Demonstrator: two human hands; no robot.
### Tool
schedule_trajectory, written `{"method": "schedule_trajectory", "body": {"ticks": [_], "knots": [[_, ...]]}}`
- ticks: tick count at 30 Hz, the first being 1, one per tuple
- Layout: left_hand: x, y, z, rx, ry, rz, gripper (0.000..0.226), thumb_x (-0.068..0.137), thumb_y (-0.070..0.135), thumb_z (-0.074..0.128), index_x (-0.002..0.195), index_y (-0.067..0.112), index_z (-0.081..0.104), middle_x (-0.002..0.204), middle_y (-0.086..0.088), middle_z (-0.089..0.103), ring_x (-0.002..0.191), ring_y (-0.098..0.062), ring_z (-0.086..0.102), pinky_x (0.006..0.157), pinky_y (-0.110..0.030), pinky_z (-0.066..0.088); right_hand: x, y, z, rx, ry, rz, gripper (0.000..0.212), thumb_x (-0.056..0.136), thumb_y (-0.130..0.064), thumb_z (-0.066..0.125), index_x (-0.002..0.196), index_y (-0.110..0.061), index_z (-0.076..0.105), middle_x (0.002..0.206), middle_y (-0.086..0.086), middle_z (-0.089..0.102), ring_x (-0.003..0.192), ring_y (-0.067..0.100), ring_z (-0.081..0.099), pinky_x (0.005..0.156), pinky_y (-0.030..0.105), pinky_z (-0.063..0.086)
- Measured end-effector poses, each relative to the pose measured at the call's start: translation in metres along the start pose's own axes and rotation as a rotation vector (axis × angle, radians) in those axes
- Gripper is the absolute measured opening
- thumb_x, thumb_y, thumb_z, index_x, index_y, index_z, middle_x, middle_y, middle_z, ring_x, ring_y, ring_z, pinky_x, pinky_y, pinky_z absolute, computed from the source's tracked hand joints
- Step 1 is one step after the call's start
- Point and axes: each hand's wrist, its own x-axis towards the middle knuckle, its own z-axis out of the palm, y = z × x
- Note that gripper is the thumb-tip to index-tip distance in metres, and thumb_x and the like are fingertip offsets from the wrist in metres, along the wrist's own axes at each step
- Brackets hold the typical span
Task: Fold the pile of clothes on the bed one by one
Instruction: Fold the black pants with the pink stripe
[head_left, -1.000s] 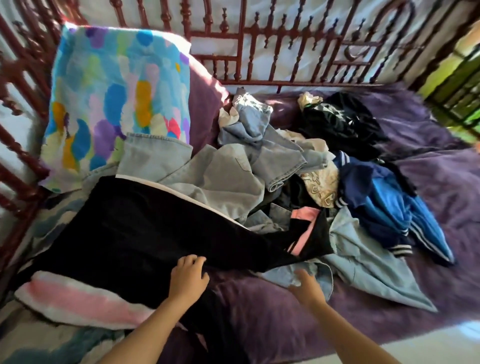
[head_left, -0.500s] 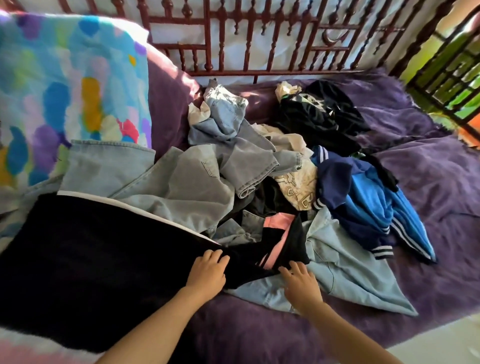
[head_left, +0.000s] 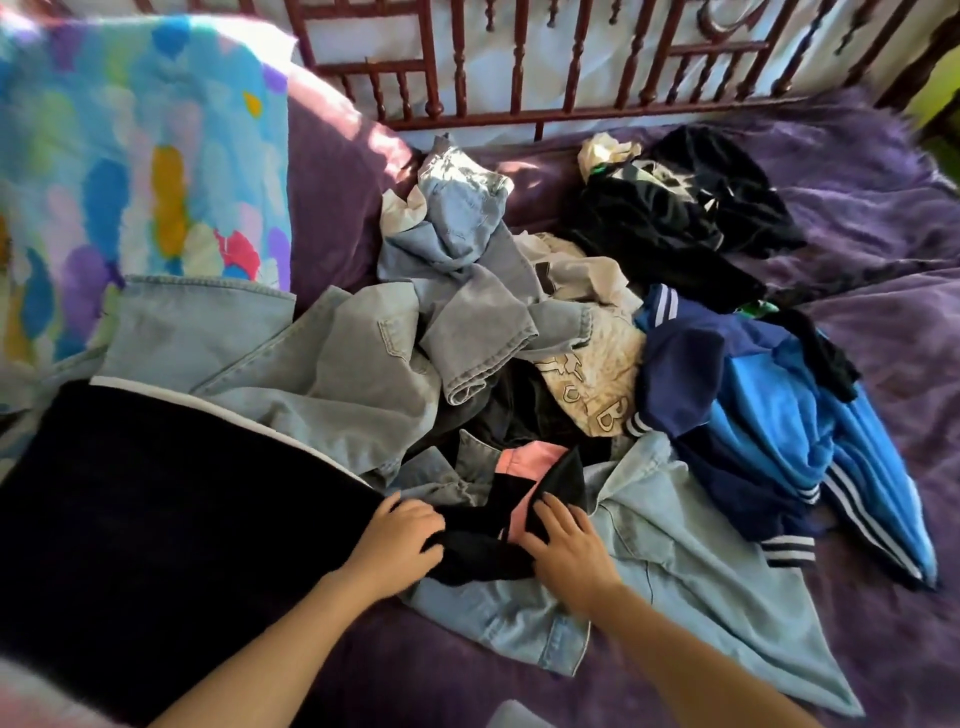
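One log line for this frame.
left hand: grips black-and-pink garment | right hand: presses same garment | clothes pile: unfolded

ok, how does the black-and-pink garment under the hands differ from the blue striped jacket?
The black-and-pink garment is black with a pink panel; the blue striped jacket is blue and navy with white stripes. The left hand and right hand are on the garment; the jacket lies untouched to the right. Both are crumpled, unfolded.
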Motion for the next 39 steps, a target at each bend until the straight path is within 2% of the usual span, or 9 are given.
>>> {"method": "schedule_trajectory", "body": {"ticks": [3,6,12,18,23,26,30,35,39], "knots": [[-0.019,-0.002,-0.047,-0.155,0.205,0.042,0.035,0.081,0.034,0.054,0.105,0.013,0.07,0.109,0.004,0.066,0.109,-0.013,0.056,0.104,-0.026,0.024,0.008,-0.005,-0.014,0.186,0.115,0.035,0.048,0.042,-0.032,0.088,0.087,-0.029,0.072,0.098,0.003,0.068,0.099,0.024,0.067,0.075,0.031,0.054],[-0.036,-0.003,-0.088,-0.29,0.405,0.033,0.02,0.078,0.016,0.064,0.089,0.002,0.072,0.087,-0.005,0.07,0.086,-0.019,0.062,0.087,-0.028,0.041,0.024,-0.017,-0.032,0.448,0.08,0.101,0.046,0.082,-0.034,0.063,0.127,-0.03,0.054,0.123,-0.003,0.051,0.125,0.017,0.04,0.095,0.029,0.034],[-0.067,-0.015,-0.144,-0.472,0.405,0.037,0.027,0.086,-0.001,0.059,0.089,0.025,0.063,0.084,0.022,0.062,0.083,0.016,0.055,0.077,-0.002,0.038,0.07,-0.045,-0.079,0.598,0.249,0.032,0.064,0.08,-0.028,0.063,0.139,-0.034,0.039,0.13,0.004,0.038,0.123,0.021,0.033,0.099,0.032,0.029],[-0.086,-0.026,-0.168,-0.496,0.442,0.041,0.041,0.086,-0.004,0.057,0.081,0.036,0.059,0.082,0.019,0.065,0.085,0.008,0.058,0.079,-0.005,0.04,0.098,-0.038,-0.097,0.421,-0.028,-0.026,0.026,0.083,-0.024,0.058,0.108,-0.018,0.06,0.109,0.005,0.063,0.113,0.023,0.051,0.094,0.031,0.029],[-0.087,-0.036,-0.181,-0.489,0.448,0.049,0.042,0.086,-0.003,0.058,0.078,0.037,0.06,0.081,0.034,0.064,0.082,0.013,0.058,0.076,-0.002,0.04,0.075,0.017,-0.098,0.347,-0.211,0.147,0.017,0.085,-0.027,0.057,0.093,-0.013,0.063,0.09,0.005,0.055,0.1,0.022,0.052,0.08,0.03,0.034],[-0.079,-0.034,-0.188,-0.488,0.442,0.081,0.039,0.087,0.0,0.059,0.079,0.038,0.061,0.08,0.034,0.064,0.081,0.013,0.058,0.075,-0.003,0.041,0.048,0.049,-0.128,0.593,-0.074,0.295,0.023,0.085,-0.015,0.058,0.064,-0.009,0.051,0.064,0.005,0.045,0.063,0.017,0.043,0.06,0.029,0.031],[-0.057,-0.026,-0.197,-0.572,0.435,0.156,0.037,0.088,0.001,0.058,0.085,0.037,0.062,0.083,0.029,0.067,0.082,0.013,0.06,0.076,-0.004,0.042,0.002,0.09,-0.189,1.321,0.418,0.498,0.029,0.084,0.007,0.057,0.059,-0.008,0.052,0.046,-0.007,0.05,0.046,0.005,0.048,0.046,0.016,0.038],[-0.006,-0.015,-0.205,-0.625,0.458,0.19,0.024,0.088,-0.004,0.056,0.097,0.015,0.068,0.087,0.018,0.064,0.081,0.013,0.06,0.076,-0.001,0.04,0.003,0.138,-0.241,0.851,0.49,0.516,0.029,0.078,-0.012,0.073,0.06,-0.012,0.051,0.055,0.0,0.045,0.042,0.001,0.043,0.044,0.012,0.034],[0.052,-0.016,-0.196,-0.322,0.588,-0.081,0.024,0.089,0.011,0.059,0.112,0.011,0.064,0.111,-0.005,0.063,0.11,-0.025,0.055,0.089,-0.029,0.043,0.044,0.162,-0.225,0.41,0.442,0.663,0.016,0.081,-0.027,0.071,0.089,-0.014,0.065,0.091,0.006,0.063,0.095,0.023,0.055,0.088,0.037,0.036]]}}
